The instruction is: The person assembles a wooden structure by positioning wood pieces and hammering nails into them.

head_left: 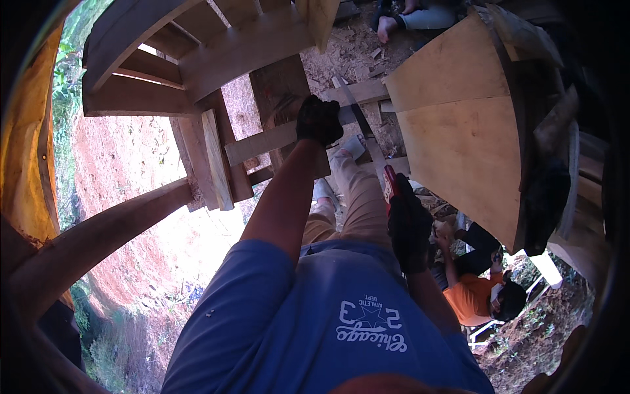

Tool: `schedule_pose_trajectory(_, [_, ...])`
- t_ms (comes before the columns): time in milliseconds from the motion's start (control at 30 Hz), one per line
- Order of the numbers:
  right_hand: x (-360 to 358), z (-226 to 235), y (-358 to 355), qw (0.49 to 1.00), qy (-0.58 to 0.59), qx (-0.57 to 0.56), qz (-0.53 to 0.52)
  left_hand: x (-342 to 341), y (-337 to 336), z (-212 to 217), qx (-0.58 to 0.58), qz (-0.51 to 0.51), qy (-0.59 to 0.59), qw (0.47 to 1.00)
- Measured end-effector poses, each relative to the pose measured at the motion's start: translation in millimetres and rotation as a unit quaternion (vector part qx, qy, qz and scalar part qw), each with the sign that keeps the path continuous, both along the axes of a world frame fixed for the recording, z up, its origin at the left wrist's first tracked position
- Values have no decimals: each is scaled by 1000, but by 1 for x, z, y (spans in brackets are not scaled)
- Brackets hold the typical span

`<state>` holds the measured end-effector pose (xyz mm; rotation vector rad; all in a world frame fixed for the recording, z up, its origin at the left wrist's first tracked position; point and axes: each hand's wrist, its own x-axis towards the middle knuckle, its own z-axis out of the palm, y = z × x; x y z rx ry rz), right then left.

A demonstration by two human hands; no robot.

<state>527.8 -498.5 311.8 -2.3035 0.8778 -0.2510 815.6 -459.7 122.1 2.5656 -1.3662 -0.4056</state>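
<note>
white lettering [371, 324] crosses the blue t-shirt [308, 282]; the handsaw [363, 123] points lengthwise away, slightly left, right hand [409, 226] clenched round its handle, left hand's [319, 121] fingers curled on a slat [262, 144].

sunlit reddish ground [125, 177]; orange sheet [29, 151] at left, perhaps tarp; chip-strewn floor [361, 52]

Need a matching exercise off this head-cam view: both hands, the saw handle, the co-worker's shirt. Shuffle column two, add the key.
Column 1
1. Left hand
2. Right hand
3. Saw handle
4. Co-worker's shirt

Column 2
A. Orange
B. On the wooden slat
C. Red
D. Gloved in black, gripping the saw

Pairs: 1-B, 2-D, 3-C, 4-A
</note>
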Motion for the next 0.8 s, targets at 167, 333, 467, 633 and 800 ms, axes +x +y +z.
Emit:
schedule_pose_trajectory(167, [54, -33, -14, 993, -114, 38, -6, 1, -5, 18, 33, -11, 19, 999])
schedule_pose_trajectory(333, [133, -106, -69, 997, -78, -2, 1, -6, -10, 16, 25, -21, 3, 999])
schedule_pose_trajectory(467, [31, -25, -10, 998, -15, -28, 48, -1, 0, 5, 3, -4, -20, 1000])
schedule_pose_trajectory(633, [30, 4, 0, 998, -41, 40, -1, -6, 2, 16, -25, 12, 4, 1000])
schedule_pose_trajectory(800, [121, -113, -62, 989, -81, -110, 49, -10, -5, 6, -7, -5, 2, 1000])
